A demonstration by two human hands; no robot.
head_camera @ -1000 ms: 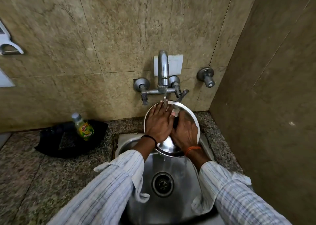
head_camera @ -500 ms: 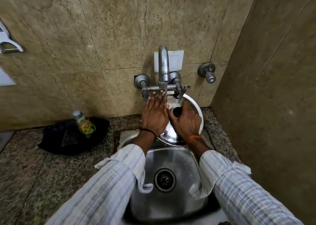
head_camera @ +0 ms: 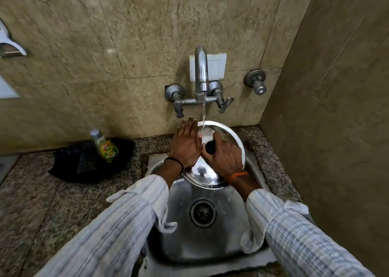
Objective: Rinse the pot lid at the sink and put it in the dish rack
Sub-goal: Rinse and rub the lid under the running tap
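While water from the tap [head_camera: 201,74] now strikes the pot lid [head_camera: 228,139] over the sink [head_camera: 210,243], the right hand [head_camera: 224,157] pinches its black knob [head_camera: 210,147]; the left hand [head_camera: 185,148], formerly covering it, lies flat and open on its left edge; rinsing continues; no rack visible.

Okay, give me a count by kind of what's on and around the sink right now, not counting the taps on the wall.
Pot lid: 1
Bottle: 1
Black cloth: 1
Sink: 1
Hands: 2, left hand and right hand, both on the lid
Total: 6
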